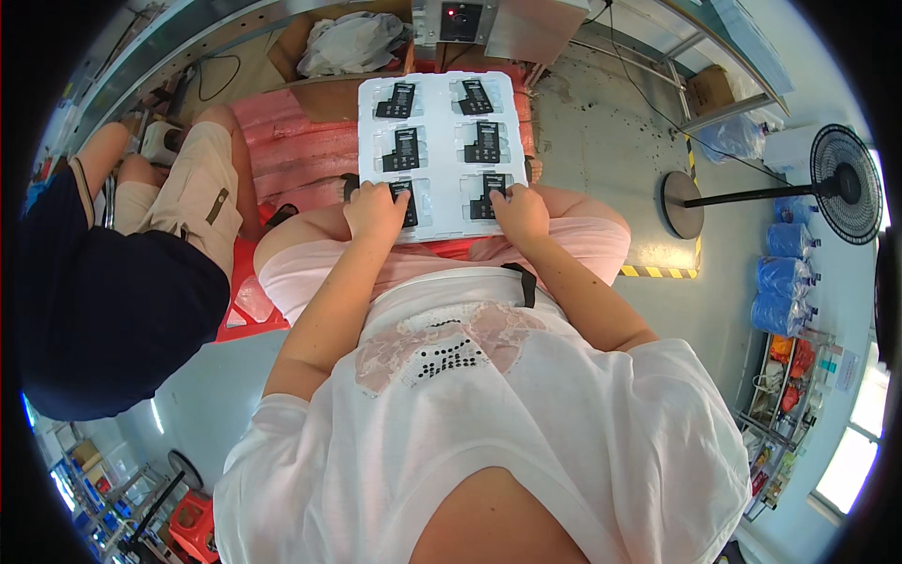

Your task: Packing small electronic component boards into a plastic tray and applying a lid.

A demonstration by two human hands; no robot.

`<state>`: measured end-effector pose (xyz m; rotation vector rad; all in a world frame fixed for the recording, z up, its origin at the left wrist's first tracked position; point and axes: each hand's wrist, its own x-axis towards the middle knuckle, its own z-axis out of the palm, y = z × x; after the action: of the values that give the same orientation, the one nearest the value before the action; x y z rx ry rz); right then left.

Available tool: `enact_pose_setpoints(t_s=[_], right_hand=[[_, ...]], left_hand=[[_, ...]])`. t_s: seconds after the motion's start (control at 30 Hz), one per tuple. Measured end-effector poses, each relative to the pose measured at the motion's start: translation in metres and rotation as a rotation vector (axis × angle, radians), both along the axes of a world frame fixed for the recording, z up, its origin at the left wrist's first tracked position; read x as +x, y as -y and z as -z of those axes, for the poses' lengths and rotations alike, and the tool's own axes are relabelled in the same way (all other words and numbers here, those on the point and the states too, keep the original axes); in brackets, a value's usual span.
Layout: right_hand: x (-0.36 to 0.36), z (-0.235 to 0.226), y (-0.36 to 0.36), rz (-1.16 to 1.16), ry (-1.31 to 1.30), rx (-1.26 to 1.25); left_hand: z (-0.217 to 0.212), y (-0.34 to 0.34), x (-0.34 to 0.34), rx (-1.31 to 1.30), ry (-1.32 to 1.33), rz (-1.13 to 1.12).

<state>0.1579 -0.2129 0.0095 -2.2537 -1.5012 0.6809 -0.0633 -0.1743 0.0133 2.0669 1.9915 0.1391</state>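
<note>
A white plastic tray (pixel 442 155) lies over my knees, with several flat black battery packs in its two columns of recesses. My left hand (pixel 374 214) is closed at the tray's near left edge, its thumb against the near left battery pack (pixel 402 191). At the near right edge my right hand (pixel 522 214) is closed the same way, with its thumb by the near right battery pack (pixel 492 183). Fingers under or beside the tray are partly hidden. Farther up the tray, the middle battery packs (pixel 406 148) and the far ones (pixel 474 96) lie untouched.
Pink wrapped bundles (pixel 282 141) lie beyond my knees. A seated person (pixel 122 291) is close on my left. A cardboard box with clear plastic bags (pixel 352 45) and a metal machine (pixel 460 21) stand ahead. To the right are a standing fan (pixel 843 171) and blue water bottles (pixel 782 274).
</note>
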Motion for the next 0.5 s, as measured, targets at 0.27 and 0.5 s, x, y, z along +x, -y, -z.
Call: enact_pose_setpoints(t_s=[0.27,0.5], right_hand=[[0.020,0.035,0.002,0.075,-0.264,0.103],[0.026,0.025,-0.008,0.105,-0.356,-0.032]], left_hand=[[0.023,-0.019,-0.015,-0.106,0.374,-0.093],[0.021,-0.007,-0.008,0.030,0.363,-0.058]])
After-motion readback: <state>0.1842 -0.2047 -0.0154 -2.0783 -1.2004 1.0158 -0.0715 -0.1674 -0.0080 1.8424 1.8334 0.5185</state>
